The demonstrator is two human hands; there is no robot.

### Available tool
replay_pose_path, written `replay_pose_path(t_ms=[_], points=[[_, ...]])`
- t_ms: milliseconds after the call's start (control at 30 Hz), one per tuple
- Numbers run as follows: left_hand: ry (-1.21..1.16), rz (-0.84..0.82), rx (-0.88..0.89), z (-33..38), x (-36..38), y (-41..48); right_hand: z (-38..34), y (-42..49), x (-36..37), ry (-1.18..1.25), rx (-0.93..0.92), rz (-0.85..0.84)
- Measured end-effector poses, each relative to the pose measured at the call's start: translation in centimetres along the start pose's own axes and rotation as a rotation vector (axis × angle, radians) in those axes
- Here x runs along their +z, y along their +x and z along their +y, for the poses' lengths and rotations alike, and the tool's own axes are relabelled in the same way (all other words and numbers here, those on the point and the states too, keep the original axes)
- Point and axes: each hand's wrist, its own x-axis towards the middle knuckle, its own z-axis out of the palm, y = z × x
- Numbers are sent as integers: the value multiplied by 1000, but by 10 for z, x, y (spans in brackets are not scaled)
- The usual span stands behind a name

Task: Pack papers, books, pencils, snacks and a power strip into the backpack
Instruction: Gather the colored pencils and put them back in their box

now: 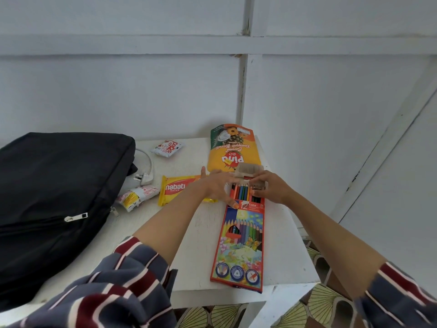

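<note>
Head view: Luna pencil box [238,245] lies on the white bench [201,233], flap open, right of the black backpack [59,185]. Left hand [217,185] presses its top, fingers straight, thumb on the front; right hand [272,188] curls its fingers onto the coloured pencils [241,191] sticking out.

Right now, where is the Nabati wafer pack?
Head view, mid-table: the Nabati wafer pack lies between the black backpack to its left and the pencil box to its right, its right end under the left hand.
</note>
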Motion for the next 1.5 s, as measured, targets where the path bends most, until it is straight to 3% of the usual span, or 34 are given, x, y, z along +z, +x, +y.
replay_pose_path(t_ms=[200, 267, 333, 400, 567, 633, 800, 933, 1167, 1300, 1500], points=[[-48, 71, -61, 17, 0, -7, 6, 3, -5, 76, 40, 164], [14, 73, -80, 25, 5, -9, 7, 5, -6, 82, 64, 144], [50, 50, -90, 29, 9, -10, 6, 6, -5, 251, 65, 114], [6, 36, -76, 27, 10, -9, 3, 5, -7, 408, 109, 168], [-245, 7, 64, 14, 4, -16, 2, -3, -14, 530, 183, 287], [-297, -26, 100, 9, -2, -18, -5, -12, -14, 532, 178, 265], [-90, -35, 58, 10, -7, -15, -4, -24, -6, 378, 115, 159], [-107, 62, -65, 18, -2, -26, 5, -24, 1, 159, 41, 201], [71, -30, -211, 30, 14, -39, 1, -18, -8, 300, 239, 120], [20, -28, -192, 28, 12, -39, -10, -14, -17, 341, 347, 13], [7, 11, -147, 25, 14, -38, -11, -17, -22, 412, 381, 27]])
